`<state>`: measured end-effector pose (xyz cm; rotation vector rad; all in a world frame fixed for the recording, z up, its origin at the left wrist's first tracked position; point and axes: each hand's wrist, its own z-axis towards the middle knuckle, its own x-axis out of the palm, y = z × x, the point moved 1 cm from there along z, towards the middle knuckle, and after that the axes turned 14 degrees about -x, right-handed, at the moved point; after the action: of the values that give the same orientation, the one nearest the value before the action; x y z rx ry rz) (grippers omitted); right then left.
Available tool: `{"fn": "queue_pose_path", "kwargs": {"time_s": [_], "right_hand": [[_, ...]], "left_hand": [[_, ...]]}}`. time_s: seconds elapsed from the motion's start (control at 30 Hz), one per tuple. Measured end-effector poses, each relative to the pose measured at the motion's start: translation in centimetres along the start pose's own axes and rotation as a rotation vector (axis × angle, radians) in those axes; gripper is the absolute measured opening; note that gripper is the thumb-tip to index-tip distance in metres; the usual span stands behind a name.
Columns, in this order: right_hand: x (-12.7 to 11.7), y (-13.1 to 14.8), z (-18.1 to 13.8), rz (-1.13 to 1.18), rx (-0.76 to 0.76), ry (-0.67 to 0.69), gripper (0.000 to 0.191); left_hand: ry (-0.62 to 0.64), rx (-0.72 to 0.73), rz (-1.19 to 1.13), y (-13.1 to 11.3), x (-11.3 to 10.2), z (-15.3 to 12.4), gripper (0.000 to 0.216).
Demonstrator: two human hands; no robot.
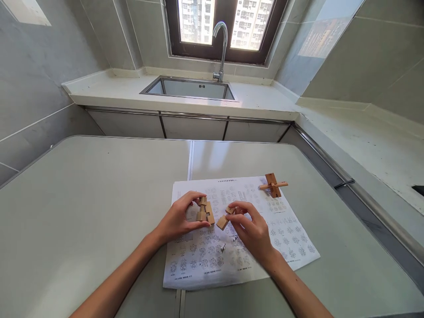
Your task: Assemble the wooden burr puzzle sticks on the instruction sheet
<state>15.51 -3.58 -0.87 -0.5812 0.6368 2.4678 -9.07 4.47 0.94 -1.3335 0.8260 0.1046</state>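
- Notched blocks [205, 211]: joined together, they were clamped between thumb and fingers of the left hand [180, 221], above the sheet's middle.
- Wooden piece [224, 220]: it was pinched by the curled fingertips of the right hand [253, 232], just beside the blocks.
- Printed sheet [288, 240]: it carried rows of diagrams, with lettering too small to read.
- Crossed puzzle [273, 184]: it rested on the sheet's far right corner.

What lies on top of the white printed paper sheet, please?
An assembled wooden cross puzzle at its far corner. The left hand and right hand hold notched wooden blocks over it, hiding print.
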Motion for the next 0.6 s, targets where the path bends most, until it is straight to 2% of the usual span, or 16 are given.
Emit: {"fn": "queue_pose_path", "kwargs": {"time_s": [0.13, 0.23, 0.4, 0.5, 0.6], "right_hand": [[0.0, 0.3, 0.2, 0.043, -0.003, -0.003, 0.026], [0.1, 0.4, 0.4, 0.134, 0.077, -0.012, 0.019], [0.4, 0.5, 0.6, 0.449, 0.352, -0.033, 0.006], [0.6, 0.5, 0.7, 0.707, 0.548, -0.028, 0.017], [0.9, 0.5, 0.7, 0.936, 0.728, 0.054, 0.030]], "left_hand": [[0.007, 0.018, 0.000, 0.0, 0.1, -0.2, 0.069], [-0.009, 0.047, 0.002, -0.2, 0.5, -0.4, 0.069], [-0.119, 0.110, 0.023, -1.2, 1.6, -1.0, 0.067], [-0.152, 0.143, 0.043, -1.7, 2.3, -1.3, 0.065], [-0.179, 0.172, 0.061, -2.0, 3.0, -1.6, 0.064]]}}
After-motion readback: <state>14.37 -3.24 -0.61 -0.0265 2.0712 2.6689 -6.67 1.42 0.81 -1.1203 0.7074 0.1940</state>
